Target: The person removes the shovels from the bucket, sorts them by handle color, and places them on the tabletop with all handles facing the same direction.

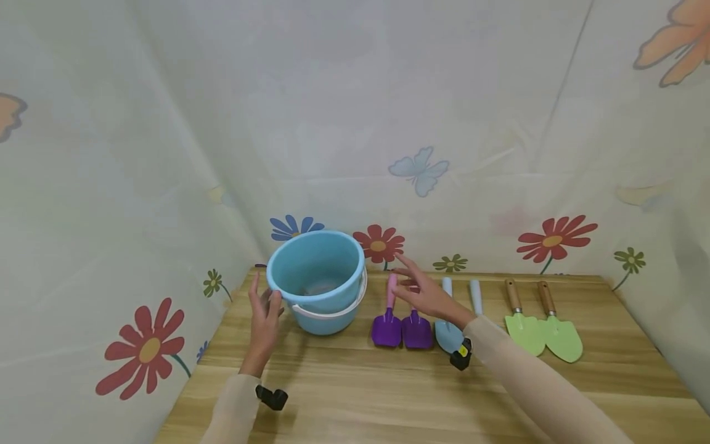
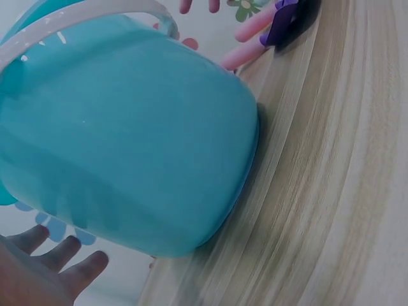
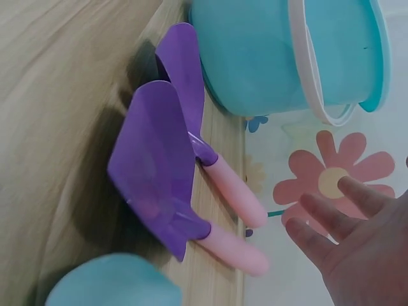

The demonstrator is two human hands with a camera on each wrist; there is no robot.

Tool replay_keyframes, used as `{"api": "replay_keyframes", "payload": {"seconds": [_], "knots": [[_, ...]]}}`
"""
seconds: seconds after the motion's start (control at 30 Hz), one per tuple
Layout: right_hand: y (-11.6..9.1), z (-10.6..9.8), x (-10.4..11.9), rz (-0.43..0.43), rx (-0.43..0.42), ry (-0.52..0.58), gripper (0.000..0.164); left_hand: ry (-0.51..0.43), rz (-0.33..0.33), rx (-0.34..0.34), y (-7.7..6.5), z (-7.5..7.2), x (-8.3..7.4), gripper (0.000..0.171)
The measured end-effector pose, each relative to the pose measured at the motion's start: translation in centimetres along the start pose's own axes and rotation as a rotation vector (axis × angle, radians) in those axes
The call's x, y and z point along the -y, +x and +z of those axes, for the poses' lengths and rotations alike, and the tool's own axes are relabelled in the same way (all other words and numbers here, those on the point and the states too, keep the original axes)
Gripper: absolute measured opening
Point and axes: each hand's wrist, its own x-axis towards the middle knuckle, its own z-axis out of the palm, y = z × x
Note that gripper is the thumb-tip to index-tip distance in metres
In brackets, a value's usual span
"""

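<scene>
A light blue bucket (image 1: pixel 324 317) with a white handle (image 2: pixel 95 14) stands at the table's left back. Beside its left rim is my left hand (image 1: pixel 266 314), fingers spread; in the left wrist view a gap shows between those fingers (image 2: pixel 80 271) and the bucket wall. My right hand (image 1: pixel 427 296) hovers above two purple shovels with pink handles, its fingers extended and holding nothing. In the right wrist view, the nearer purple shovel (image 3: pixel 153 159) and the farther purple shovel (image 3: pixel 182 70) lie side by side, apart from that hand.
Two blue shovels, one with its blade (image 1: pixel 448 336) showing, lie right of the purple pair, partly behind my right wrist. Farther right are two green trowels (image 1: pixel 563 339) with wooden handles. A flowered curtain (image 1: pixel 471 123) hangs behind the wooden table (image 1: pixel 355 394).
</scene>
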Motion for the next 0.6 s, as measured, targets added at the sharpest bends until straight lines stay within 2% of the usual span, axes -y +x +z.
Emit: {"api": "replay_keyframes", "payload": {"seconds": [0.17,0.4,0.6], "knots": [[-1.2,-0.9,0.3,-0.010,0.001,-0.008,0.081,0.067,0.064,-0.017,0.0,-0.4,-0.8,0.078],[-3.5,-2.5,0.2,-0.018,0.017,-0.002,0.081,0.305,0.146,-0.002,-0.5,-0.7,-2.3,0.100],[-6.0,-4.5,0.3,-0.020,-0.029,-0.047,0.083,0.487,0.241,0.021,-0.5,-0.1,-4.6,0.114]]}}
